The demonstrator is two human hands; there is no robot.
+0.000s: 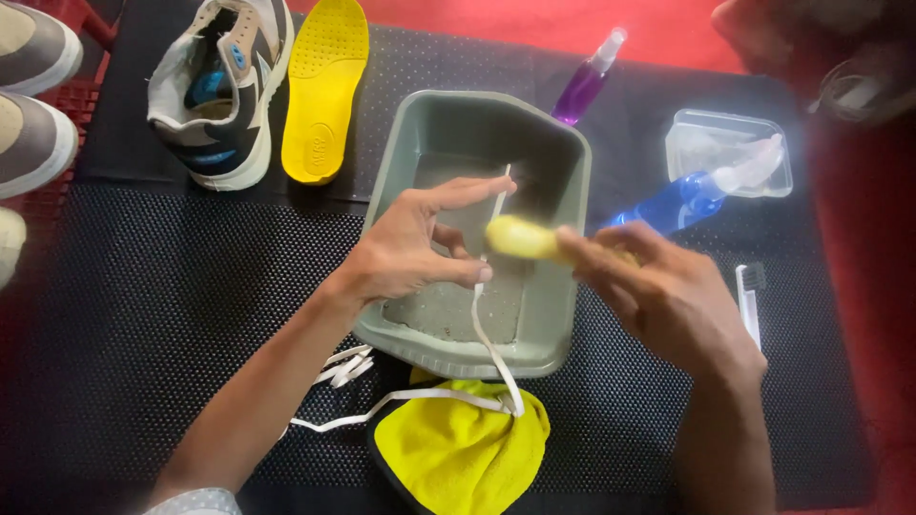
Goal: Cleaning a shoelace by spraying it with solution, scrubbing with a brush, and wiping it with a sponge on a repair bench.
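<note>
- Left hand: I see thumb and forefinger spread apart, pinching the flat white shoelace taut between them over the tub.
- Right hand: fingers closed round a small yellow brush, its head set against the held stretch of lace.
- The grey-green rectangular plastic tub lies directly under both hands; its floor looks wet and flecked.
- The lace runs down over the near rim, across the yellow microfibre cloth, and ends in a loose heap on the black rubber mat, near left.
- Judgement: only the upper stretch is being scrubbed now; the trailing length remains.
- Far left: an unlaced grey-and-white sports shoe with a yellow perforated insole beside it, neither being handled.
- Right: a blue spray bottle, a purple spray bottle, a clear plastic tray, a white toothbrush.
</note>
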